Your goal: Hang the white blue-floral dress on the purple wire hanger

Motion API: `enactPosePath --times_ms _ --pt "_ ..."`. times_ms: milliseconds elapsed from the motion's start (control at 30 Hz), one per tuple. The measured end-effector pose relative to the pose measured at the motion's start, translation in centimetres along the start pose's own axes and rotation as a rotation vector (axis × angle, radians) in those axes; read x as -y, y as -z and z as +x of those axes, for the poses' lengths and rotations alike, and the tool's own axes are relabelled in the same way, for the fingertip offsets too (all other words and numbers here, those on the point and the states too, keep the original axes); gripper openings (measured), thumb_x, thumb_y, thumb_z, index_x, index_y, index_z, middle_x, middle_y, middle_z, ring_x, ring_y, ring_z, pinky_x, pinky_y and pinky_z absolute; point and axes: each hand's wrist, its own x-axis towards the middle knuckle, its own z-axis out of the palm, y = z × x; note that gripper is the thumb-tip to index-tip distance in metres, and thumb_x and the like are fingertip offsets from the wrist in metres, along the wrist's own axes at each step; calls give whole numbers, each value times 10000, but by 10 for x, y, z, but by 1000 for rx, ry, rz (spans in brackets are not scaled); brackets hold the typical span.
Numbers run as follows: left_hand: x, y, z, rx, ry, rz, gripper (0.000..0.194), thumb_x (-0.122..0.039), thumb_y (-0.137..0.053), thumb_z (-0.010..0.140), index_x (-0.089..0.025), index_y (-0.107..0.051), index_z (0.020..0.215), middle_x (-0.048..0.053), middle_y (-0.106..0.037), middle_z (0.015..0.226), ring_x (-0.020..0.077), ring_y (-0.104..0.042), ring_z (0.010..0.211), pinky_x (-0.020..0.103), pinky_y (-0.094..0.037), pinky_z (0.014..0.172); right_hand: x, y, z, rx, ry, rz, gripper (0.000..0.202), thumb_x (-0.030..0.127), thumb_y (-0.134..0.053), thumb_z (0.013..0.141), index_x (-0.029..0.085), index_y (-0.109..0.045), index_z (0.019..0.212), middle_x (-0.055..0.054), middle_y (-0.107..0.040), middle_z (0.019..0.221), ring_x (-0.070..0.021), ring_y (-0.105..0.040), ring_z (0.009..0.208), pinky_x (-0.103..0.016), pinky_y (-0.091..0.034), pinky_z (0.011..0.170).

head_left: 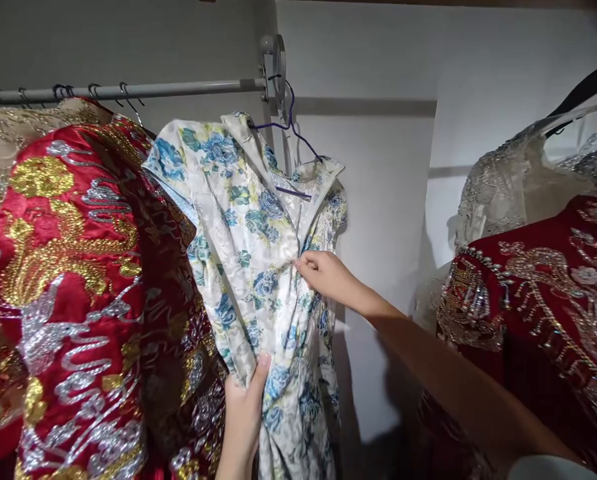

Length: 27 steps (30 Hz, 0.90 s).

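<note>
- Here, your right hand (323, 273): fingers pinching one floral dress (248, 227) mid-front
- Your left hand (244, 403): fingers clamping the dress lower
- One purple hanger (293, 193) in the dress's neck

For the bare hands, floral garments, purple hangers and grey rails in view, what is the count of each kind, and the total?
Bare hands: 2 (left hand, right hand)
Floral garment: 1
Purple hanger: 1
Grey rail: 1
Total: 5

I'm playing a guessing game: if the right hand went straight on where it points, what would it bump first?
The flowered dress, whose front the right hand is pinching. Beyond that, perhaps the red embroidered garment, though depth is unclear.
</note>
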Motion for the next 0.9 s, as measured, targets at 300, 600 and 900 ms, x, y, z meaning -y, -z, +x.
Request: enactPosePath --times_ms 300,600,900 --pt "-63 -52 31 11 -914 333 475 -324 -686 881 -229 -517 1314 117 -545 1314 261 -503 1280 365 -390 1099 17 16 -21 -124 264 -119 256 349 -414 1012 222 -595 881 19 -538 638 -145 -466 557 -274 -290 592" --pt "-117 -105 55 329 -1020 829 104 -213 -425 964 -211 -501 893 -8 -507 654 173 -485 571 290 -292 581 21 76 62 -336 396 -427 195 267 -467 972 216 -589 829 -57 -623 753 -219 -542 724 -309 -343 672" --pt "-120 -107 25 574 -1018 1347 231 -75 -496 833 -194 -614 992 80 -636 685 246 -615 611 325 -415 613 40 126 157 -547 361 -235 267 295 -646 899 228 -487 695 -60 -551 717 -279 -574 905 -341 -430 806"
